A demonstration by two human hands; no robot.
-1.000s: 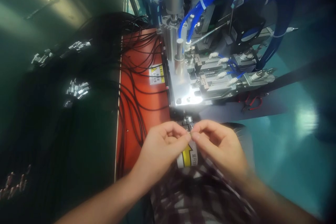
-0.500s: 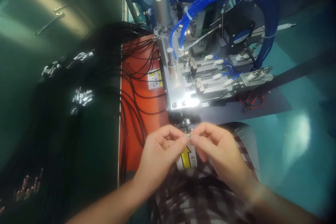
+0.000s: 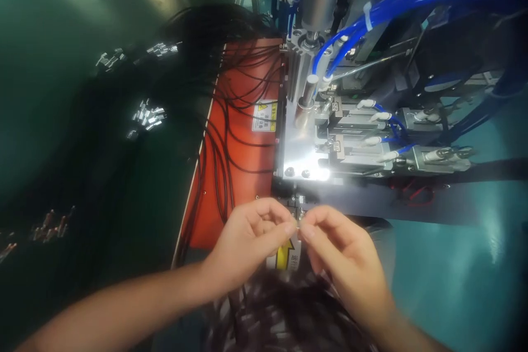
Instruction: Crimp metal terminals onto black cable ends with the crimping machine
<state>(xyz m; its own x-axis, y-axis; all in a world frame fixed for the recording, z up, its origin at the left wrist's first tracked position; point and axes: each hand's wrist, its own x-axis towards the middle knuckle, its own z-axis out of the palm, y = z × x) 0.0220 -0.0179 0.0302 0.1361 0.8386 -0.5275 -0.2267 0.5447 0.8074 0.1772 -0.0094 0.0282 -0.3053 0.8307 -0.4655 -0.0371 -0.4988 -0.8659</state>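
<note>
My left hand (image 3: 253,239) and my right hand (image 3: 348,256) meet fingertip to fingertip in front of the machine. Thumb and forefinger of each are pinched together. Between the tips shows a small shiny metal part (image 3: 298,224), mostly covered and too small to name. Just beyond the fingers lies the machine's dark front fixture (image 3: 301,199) with small metal pieces. A label with a yellow arrow (image 3: 282,258) shows below the hands, partly hidden by the left one.
The machine's bright metal plate (image 3: 303,157) carries cylinders and blue air hoses (image 3: 396,3). Black cables cross the orange panel (image 3: 243,176) at left. Bunches of cable ends with silver connectors (image 3: 149,115) lie on the dark table. Red-handled pliers (image 3: 421,193) lie at right.
The view has turned, so the machine sits further right and the connector bunches have shifted up and right. Both hands keep their fingertip pinch at nearly the same place before the fixture.
</note>
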